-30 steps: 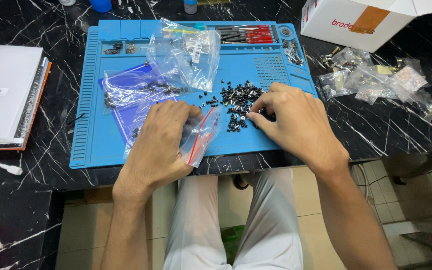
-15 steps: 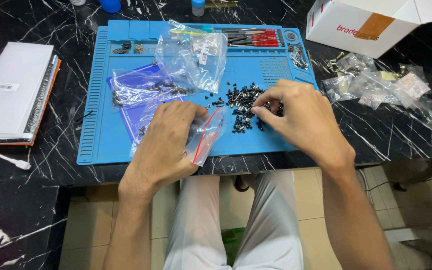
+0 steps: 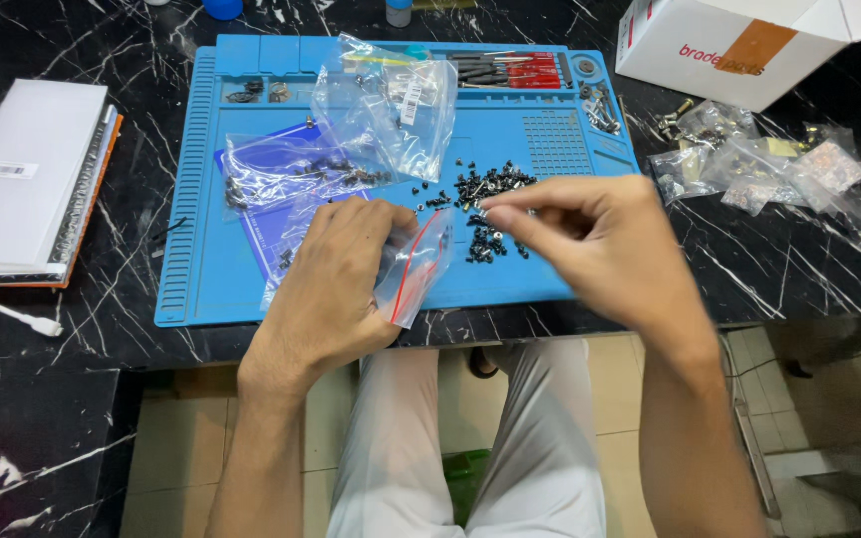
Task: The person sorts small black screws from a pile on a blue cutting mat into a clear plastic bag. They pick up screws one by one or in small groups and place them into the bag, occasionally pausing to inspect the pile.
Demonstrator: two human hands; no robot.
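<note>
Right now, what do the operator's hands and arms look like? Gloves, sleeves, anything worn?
Both bare: no gloves on the left hand or right hand, no rings, watch or bands visible. Forearms are uncovered to the frame edge, so no sleeves show. Light grey trousers cover the legs below.

Too small to tell apart: heap of small dark screws (image 3: 485,199). Blurred: right hand (image 3: 595,244). Cropped by frame edge: white cardboard box (image 3: 739,45).
</note>
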